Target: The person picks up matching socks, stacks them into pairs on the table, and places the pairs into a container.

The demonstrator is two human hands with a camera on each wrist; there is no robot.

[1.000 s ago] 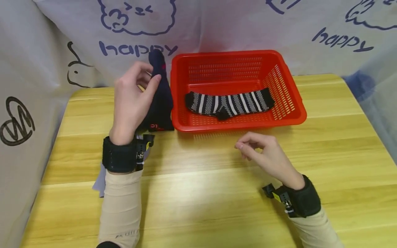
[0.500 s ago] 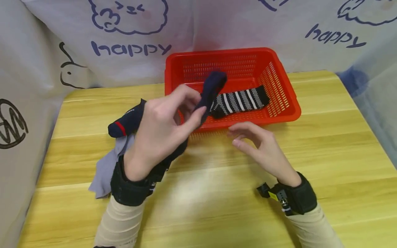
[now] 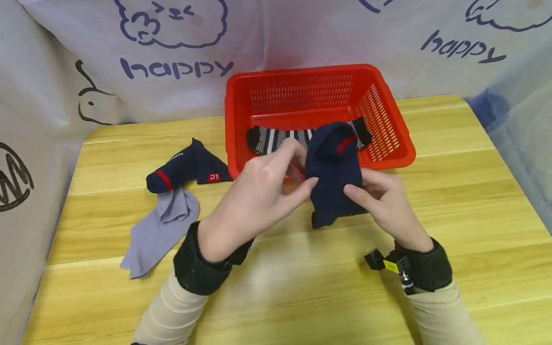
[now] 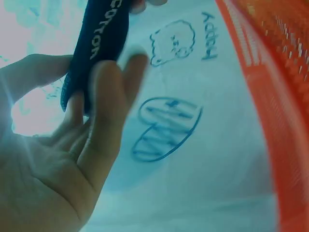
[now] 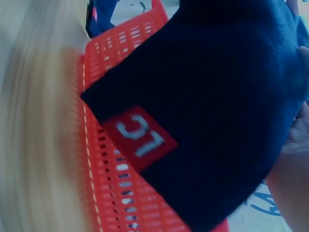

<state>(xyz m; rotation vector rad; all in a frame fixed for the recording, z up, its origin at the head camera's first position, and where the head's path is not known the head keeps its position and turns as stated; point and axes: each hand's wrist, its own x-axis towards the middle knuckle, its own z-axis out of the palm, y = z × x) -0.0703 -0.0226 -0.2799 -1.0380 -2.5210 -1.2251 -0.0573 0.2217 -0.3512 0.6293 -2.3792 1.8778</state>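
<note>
Both hands hold a navy sock (image 3: 334, 179) in front of the red basket's near rim. My left hand (image 3: 263, 196) pinches its left side between thumb and fingers; in the left wrist view white "COTTON" lettering shows on the sock (image 4: 99, 43). At the sock's right edge my right hand (image 3: 385, 203) grips with the thumb on top. A red patch with white letters (image 5: 140, 137) marks the cuff in the right wrist view. Inside the red basket (image 3: 233, 120) lies a black-and-white striped sock (image 3: 280, 136), partly hidden behind the left hand and the navy sock.
Left of the basket, a second navy sock (image 3: 185, 165) with a red stripe lies on the wooden table (image 3: 276, 297). Just below it is a grey sock (image 3: 159, 230), crumpled at its upper end. A white cloth with drawings (image 3: 302, 33) hangs behind the table.
My left hand has carried one navy sock from the table's left side across to the right. My right hand, which held nothing before, now grips its right edge.
</note>
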